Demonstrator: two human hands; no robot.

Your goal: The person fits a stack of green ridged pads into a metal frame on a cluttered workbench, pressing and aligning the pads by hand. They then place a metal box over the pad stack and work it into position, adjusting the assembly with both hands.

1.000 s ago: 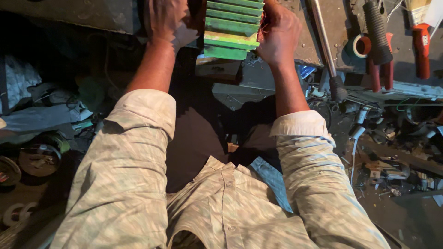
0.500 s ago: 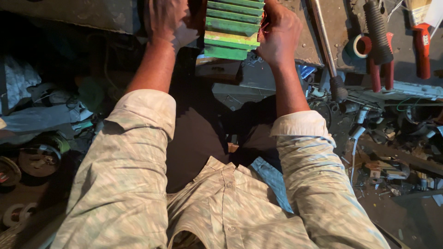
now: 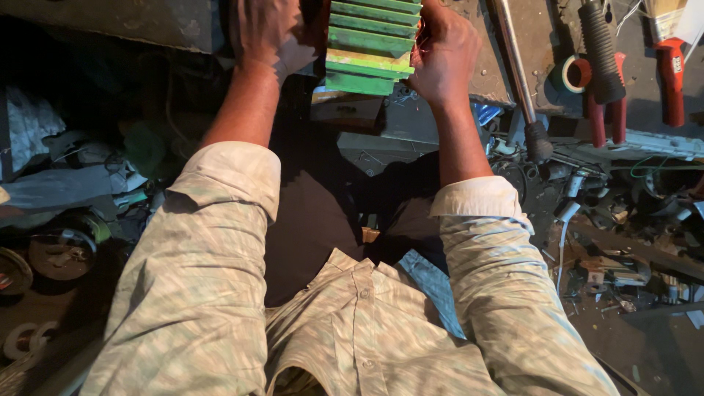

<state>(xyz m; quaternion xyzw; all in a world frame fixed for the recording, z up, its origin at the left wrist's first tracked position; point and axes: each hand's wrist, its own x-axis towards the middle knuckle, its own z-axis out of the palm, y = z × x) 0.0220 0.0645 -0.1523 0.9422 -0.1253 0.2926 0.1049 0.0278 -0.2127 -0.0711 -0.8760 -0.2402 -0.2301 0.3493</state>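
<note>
Two hands clamp a green finned metal block (image 3: 372,44) at the bench edge: left hand (image 3: 265,33) pressed against its left flank, right hand (image 3: 440,55) curled on its right (fingertips hidden). Right of that grip lie red-handled tools (image 3: 607,110). If either palm slips, the block could likely drop lapward.

Green finned block (image 3: 372,44): painted metal look, matt, ribbed, paint worn to yellow on one fin. Left hand (image 3: 265,33) and right hand (image 3: 442,55) bare against its sides. Shirt sleeves (image 3: 213,242): thin woven cloth, pale, faint stripe, matt. Tabletop (image 3: 546,44): rough, pitted, dusty grey. Far right, long rod (image 3: 513,66): smooth bare metal, dull shine. Tool handle (image 3: 600,51): black ribbed rubber-like. Red handles (image 3: 671,73): glossy plastic. Tape roll (image 3: 574,75): smooth, slightly shiny.
</note>
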